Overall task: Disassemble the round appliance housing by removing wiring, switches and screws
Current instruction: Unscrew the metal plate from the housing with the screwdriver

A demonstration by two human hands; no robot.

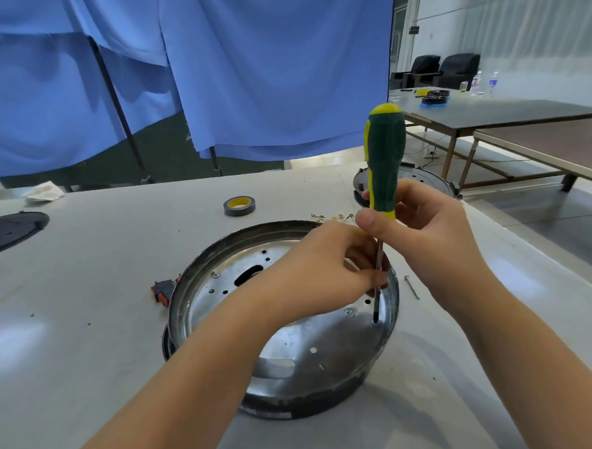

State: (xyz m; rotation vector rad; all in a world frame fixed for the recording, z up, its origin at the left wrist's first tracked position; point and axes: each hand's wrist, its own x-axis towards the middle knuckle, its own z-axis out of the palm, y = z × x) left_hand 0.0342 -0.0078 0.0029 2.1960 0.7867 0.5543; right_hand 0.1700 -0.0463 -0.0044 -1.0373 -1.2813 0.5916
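A blue curtain (211, 74) is hanging across the back, behind one pale table (89, 355) that is filling most of the view. One round metal housing (288, 372) is lying open side up near the table's middle, close to the person. Two more round parts are resting farther off: a dark disc (6, 229) at the left edge and a second housing (419, 180) behind the hands on the right. One red switch (163, 290) is sitting against the housing's left wall.

Two bare hands are working over the housing. The right hand (422, 231) is wrapping thumb and fingers around the lower handle of one green and yellow screwdriver (385, 164), which is standing nearly upright. The left hand (318, 274) is pinching the shaft low down, steadying it. The tip is sitting on a screw (375, 322) in the floor beside the right wall. Two more screws are showing in the floor, one just left of the tip (349, 311) and one at the far left (215, 274).

One tape roll (239, 205) is lying beyond the housing. One loose long screw (411, 287) is lying on the table just right of it. A small cluster of brass terminals (332, 217) is lying behind the hands; their number I cannot tell
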